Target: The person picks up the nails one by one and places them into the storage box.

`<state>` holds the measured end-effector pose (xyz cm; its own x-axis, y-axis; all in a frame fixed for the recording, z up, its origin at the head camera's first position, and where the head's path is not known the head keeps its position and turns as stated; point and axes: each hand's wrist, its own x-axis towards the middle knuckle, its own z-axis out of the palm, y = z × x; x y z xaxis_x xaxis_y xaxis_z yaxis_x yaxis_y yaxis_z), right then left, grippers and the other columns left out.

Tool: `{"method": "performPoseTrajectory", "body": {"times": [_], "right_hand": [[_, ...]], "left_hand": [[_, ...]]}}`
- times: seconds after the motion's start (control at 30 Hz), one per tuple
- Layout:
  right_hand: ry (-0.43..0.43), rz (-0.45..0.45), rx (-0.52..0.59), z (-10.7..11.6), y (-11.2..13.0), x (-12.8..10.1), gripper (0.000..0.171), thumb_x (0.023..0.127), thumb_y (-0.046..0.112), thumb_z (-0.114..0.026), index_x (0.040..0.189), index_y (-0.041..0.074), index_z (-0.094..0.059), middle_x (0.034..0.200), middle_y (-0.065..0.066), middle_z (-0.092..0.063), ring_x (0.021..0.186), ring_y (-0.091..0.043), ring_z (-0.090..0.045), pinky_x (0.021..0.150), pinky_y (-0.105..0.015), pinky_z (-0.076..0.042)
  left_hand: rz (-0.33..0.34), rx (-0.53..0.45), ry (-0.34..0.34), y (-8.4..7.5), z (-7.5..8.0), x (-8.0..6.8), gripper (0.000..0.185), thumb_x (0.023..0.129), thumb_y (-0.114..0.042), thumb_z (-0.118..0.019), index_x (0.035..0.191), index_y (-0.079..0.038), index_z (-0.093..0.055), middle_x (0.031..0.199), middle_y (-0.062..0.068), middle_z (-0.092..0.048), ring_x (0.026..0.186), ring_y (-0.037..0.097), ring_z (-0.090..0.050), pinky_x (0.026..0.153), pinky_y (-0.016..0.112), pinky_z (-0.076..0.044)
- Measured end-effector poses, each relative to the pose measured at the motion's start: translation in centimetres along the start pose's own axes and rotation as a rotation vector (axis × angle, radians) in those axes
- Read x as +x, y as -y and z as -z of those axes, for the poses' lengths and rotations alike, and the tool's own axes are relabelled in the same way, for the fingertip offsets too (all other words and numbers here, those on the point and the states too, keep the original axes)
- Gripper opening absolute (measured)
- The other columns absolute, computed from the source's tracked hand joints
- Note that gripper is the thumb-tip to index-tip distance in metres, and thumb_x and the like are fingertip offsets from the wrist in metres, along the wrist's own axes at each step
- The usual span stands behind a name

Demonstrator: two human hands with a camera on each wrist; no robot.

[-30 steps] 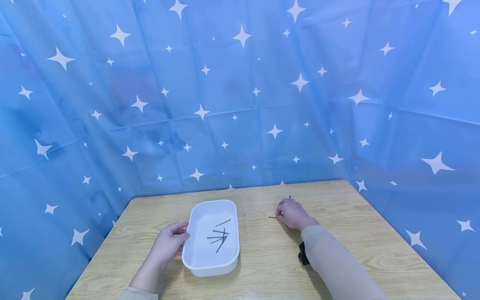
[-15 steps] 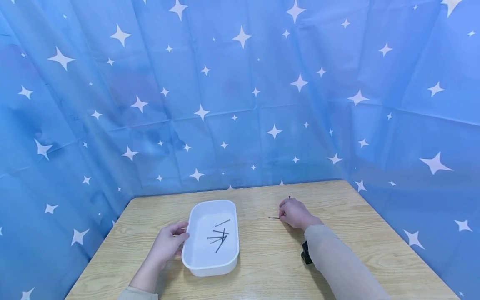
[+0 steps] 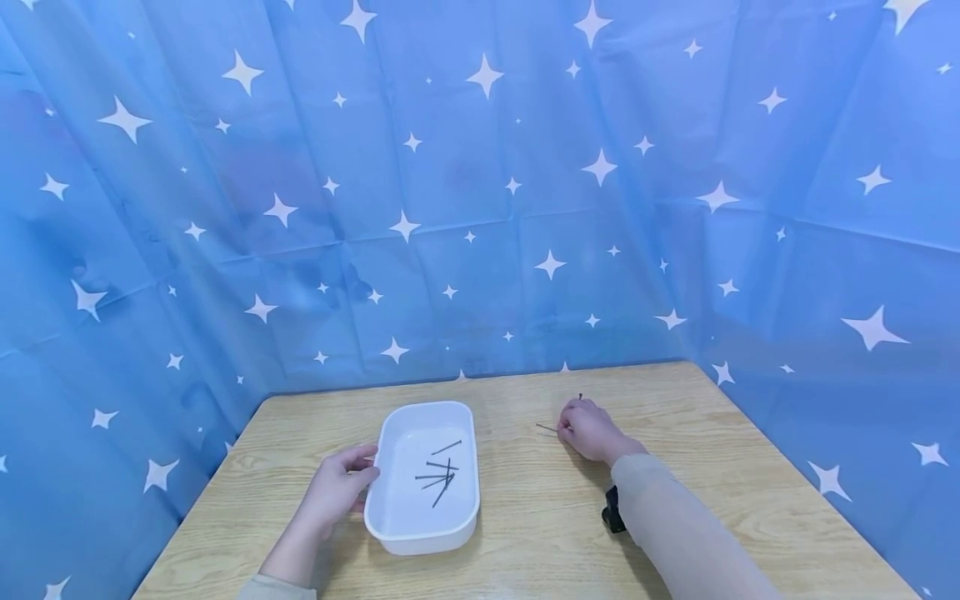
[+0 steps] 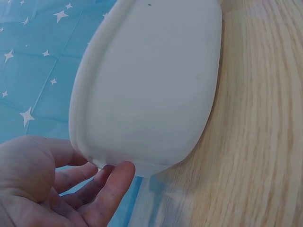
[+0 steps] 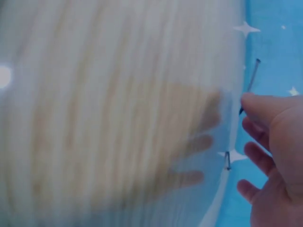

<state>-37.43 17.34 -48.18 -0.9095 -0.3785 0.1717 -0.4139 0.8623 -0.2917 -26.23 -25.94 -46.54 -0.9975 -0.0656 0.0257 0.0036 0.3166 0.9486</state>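
Note:
A white plastic tray [image 3: 390, 467] stands on the wooden table [image 3: 525, 517] with several dark nails [image 3: 438, 473] lying in it. My left hand [image 3: 337, 487] rests against the tray's left side with relaxed fingers. In the left wrist view those fingers [image 4: 111, 187] touch the tray [image 4: 147, 85] at its lower wall. Right of the tray, my right hand [image 3: 588, 429] pinches one nail [image 3: 546, 427], which sticks out to the left just above the table. The right wrist view shows that nail [image 5: 251, 85] held at my fingertips [image 5: 262, 106].
Another nail [image 3: 580, 397] lies on the table just beyond my right hand, and it also appears in the right wrist view as a short nail [image 5: 227, 161]. Blue star-patterned curtains [image 3: 480, 208] close in the table at the back and on both sides.
My right hand has raised the pinched nail slightly, and the nail now tilts instead of lying flat. My left hand and the tray have not moved.

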Motion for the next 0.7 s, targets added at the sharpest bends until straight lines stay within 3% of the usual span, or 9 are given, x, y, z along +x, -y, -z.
{"method": "performPoseTrajectory", "body": {"times": [0.27,0.5,0.7], "right_hand": [[-0.076,0.026,0.220,0.8,0.2,0.8,0.010,0.101,0.008,-0.062,0.092,0.009,-0.068,0.110,-0.010,-0.061,0.115,-0.038,-0.053,0.096,-0.053,-0.048],[-0.104,0.041,0.302,2.7,1.3,1.1,0.009,0.102,0.010,-0.061,0.099,0.005,-0.069,0.111,-0.008,-0.061,0.116,-0.034,-0.056,0.099,-0.051,-0.050],[-0.139,0.036,0.399,4.4,2.1,1.0,0.009,0.103,0.014,-0.061,0.101,0.010,-0.069,0.124,-0.012,-0.059,0.135,-0.042,-0.045,0.109,-0.057,-0.043]], "left_hand": [[0.003,-0.001,0.000,-0.1,0.0,-0.2,0.042,0.096,-0.004,-0.063,0.138,0.004,-0.059,0.119,0.023,-0.061,0.096,0.031,-0.066,0.063,0.044,-0.064],[0.008,-0.011,0.000,-0.2,-0.1,-0.2,0.043,0.096,-0.004,-0.064,0.138,0.004,-0.058,0.118,0.023,-0.061,0.095,0.032,-0.067,0.062,0.045,-0.064],[-0.001,-0.015,0.004,-0.1,-0.1,-0.1,0.043,0.096,-0.003,-0.063,0.138,0.005,-0.058,0.116,0.024,-0.061,0.094,0.033,-0.067,0.062,0.045,-0.064]]}}
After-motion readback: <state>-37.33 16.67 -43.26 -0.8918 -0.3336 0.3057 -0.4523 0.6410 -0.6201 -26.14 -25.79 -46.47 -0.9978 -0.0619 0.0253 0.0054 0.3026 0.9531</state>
